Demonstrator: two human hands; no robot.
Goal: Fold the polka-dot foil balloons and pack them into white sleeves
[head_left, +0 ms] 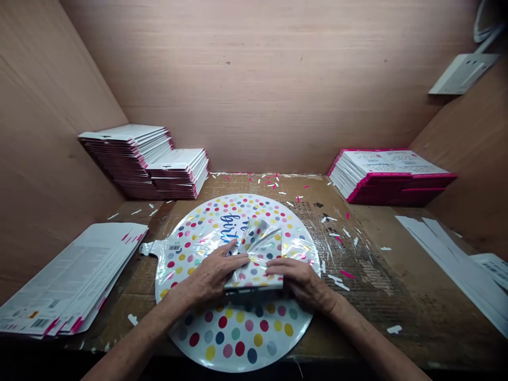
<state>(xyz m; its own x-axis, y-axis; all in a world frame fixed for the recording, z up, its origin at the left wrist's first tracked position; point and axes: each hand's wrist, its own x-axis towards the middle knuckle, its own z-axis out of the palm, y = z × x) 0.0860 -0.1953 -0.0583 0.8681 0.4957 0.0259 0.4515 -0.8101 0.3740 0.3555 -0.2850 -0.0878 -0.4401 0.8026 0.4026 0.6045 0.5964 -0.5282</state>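
A flat, round white foil balloon [242, 338] with coloured dots and blue lettering lies in front of me, its tail at the left. On top of it is a second dotted foil balloon [260, 243], folded into a small packet with creases fanning at its upper part. My left hand [212, 272] grips the packet's left side, fingers over its top. From the right, my right hand [305, 280] holds the packet's right edge with curled fingers. Both thumbs are largely hidden.
Stacked white and pink cards [127, 153] stand at back left, another card stack [391, 174] at back right. More flat cards [71, 275] lie left. White sheets [448, 264] lie right. Paper scraps [341, 283] dot the cardboard surface [369, 264]. Wooden panels [270, 84] enclose three sides.
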